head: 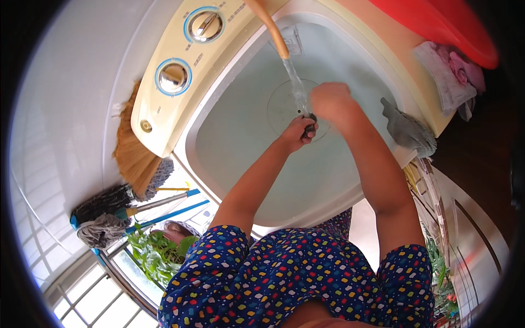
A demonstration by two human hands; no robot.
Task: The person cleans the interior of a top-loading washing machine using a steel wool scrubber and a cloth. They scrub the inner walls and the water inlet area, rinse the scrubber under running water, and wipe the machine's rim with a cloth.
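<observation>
My left hand (298,133) is closed around a small dark, wet object (310,126), too covered to identify, perhaps a scrubber or a wad of cloth. A stream of water (296,84) from an orange hose (277,37) falls onto it. Just to the right and above, my right hand (331,100) is blurred, its fingers curled; whether anything is in it is hidden. Both hands are over the pale tub (246,123) of a top-loading washing machine, which has a round disc at its bottom.
Two knobs, an upper dial (204,26) and a lower dial (173,77), sit on the cream control panel. A grey cloth (410,129) hangs over the tub's right rim. A red plastic basin (455,28) and pink-white cloths (449,76) lie beyond. Brooms (137,151) and mops (102,231) lean left.
</observation>
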